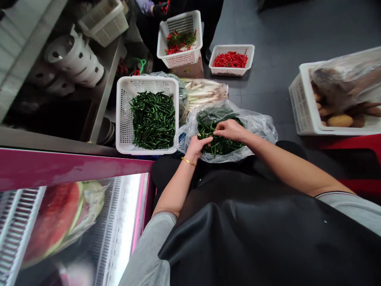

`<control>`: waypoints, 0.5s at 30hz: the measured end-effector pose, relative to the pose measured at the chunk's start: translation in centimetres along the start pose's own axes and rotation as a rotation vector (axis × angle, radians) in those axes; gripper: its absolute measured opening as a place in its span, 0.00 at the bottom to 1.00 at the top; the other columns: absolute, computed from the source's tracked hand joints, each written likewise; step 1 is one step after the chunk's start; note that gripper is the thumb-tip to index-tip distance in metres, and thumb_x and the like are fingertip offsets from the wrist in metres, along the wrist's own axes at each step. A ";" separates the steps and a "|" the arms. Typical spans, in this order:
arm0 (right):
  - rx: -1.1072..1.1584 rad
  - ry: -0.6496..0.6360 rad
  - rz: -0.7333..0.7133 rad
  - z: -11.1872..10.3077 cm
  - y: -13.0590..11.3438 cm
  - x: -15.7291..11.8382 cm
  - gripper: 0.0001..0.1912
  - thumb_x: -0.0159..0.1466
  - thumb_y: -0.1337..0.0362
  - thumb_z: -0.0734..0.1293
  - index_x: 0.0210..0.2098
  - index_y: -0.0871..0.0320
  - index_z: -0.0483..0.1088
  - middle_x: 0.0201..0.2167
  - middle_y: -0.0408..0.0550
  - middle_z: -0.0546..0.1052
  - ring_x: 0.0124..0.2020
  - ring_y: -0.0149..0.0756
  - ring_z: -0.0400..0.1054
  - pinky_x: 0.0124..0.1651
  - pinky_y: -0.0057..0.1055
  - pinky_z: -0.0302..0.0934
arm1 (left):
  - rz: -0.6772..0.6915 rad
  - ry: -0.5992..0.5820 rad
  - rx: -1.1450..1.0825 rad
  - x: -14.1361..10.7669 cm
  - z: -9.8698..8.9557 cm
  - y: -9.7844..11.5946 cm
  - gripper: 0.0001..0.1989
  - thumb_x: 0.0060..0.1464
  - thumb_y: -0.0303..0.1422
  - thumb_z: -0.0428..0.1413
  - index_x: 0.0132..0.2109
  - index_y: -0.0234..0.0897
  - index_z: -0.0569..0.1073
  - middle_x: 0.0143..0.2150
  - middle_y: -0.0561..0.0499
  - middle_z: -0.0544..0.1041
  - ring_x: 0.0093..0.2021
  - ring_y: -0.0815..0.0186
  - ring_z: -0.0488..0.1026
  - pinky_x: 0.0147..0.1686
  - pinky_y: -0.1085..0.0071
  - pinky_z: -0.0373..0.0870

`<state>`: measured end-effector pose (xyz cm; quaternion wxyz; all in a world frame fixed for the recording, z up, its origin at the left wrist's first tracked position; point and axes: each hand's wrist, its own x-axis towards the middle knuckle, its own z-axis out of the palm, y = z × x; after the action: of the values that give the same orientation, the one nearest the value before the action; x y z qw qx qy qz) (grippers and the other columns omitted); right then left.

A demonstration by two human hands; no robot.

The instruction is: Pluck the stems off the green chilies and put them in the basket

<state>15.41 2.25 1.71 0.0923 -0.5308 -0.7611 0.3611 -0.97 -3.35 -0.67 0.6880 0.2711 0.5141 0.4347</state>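
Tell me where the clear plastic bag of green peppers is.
In the head view, the clear plastic bag sits just right of centre, with the left hand and right hand at its opening and the green-pepper basket to its left.

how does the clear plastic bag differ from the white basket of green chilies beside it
The clear plastic bag is transparent and crumpled; the white basket opaque with perforated walls. The basket has a squared rim; the bag's edge spreads loosely. The left hand and right hand are at the bag; neither touches the basket. Both containers hold green chilies.
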 end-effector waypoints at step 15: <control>-0.169 -0.011 -0.212 1.9 -0.1 -3.9 0.21 0.65 0.53 0.56 0.30 0.61 0.73 0.26 0.52 0.76 0.28 0.35 0.68 0.29 0.28 0.53 | -0.083 0.105 -0.295 0.7 1.9 1.0 0.13 0.38 0.33 0.67 0.27 0.31 0.71 0.19 0.56 0.68 0.19 0.77 0.65 0.21 0.77 0.62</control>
<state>15.99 -2.05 1.29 0.0807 -0.4513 -0.8411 0.2870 0.55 -2.09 0.43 0.7098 0.1227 0.4906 0.4903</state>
